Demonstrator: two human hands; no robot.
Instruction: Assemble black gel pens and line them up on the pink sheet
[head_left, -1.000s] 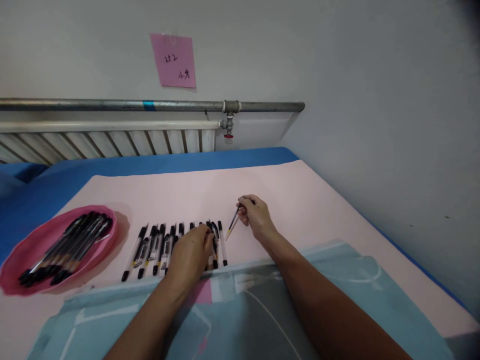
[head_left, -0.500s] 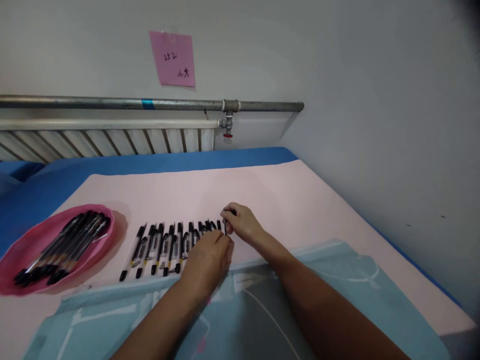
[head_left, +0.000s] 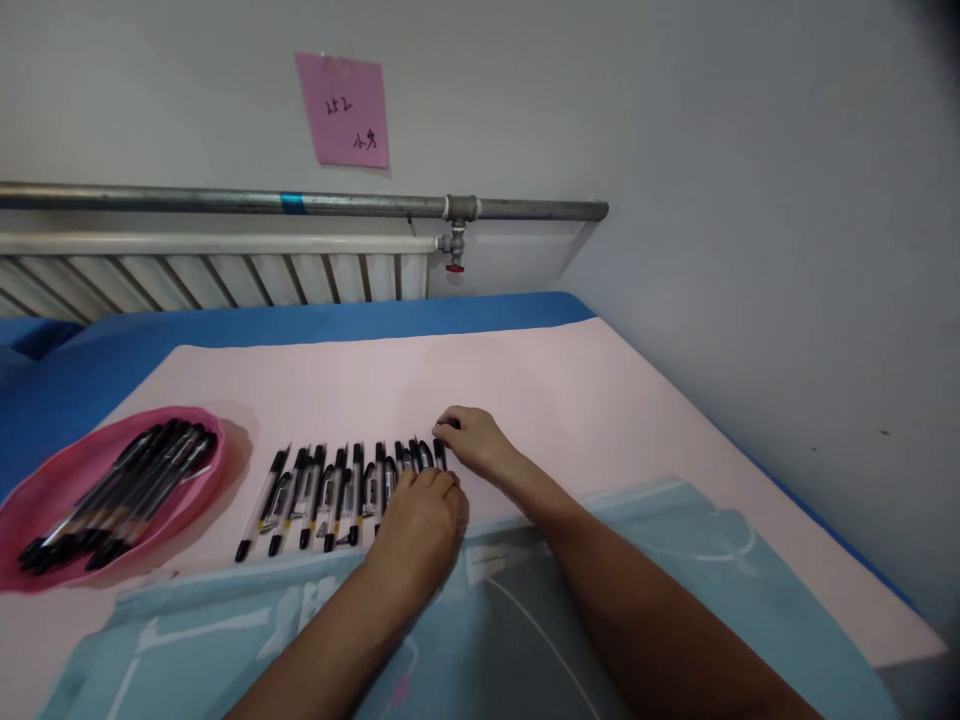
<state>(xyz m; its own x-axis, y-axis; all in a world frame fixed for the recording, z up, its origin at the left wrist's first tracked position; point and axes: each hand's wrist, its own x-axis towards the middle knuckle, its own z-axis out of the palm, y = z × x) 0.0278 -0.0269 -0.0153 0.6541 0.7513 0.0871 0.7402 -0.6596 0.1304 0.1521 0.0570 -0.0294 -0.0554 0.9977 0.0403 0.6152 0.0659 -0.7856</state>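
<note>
Several gel pens lie side by side in a row on the pink surface, clear barrels with black ends. Short black caps with clips and small parts lie between them. At the right end of the row, my left hand is closed, fingers curled over the lower ends of the pens and hiding what they hold. Just beyond it, my right hand pinches a small black pen part by the top of the last pen; the fingers cover most of this part.
A pink plastic basket on the left holds a heap of black-ended pens. Light blue patterned cloth covers the near edge. A radiator, a metal pipe and a pink note are at the back wall.
My right hand has moved slightly left, toward the top of the last pen. The dark upright piece below its fingers no longer shows. My left hand stays nearly in place.
</note>
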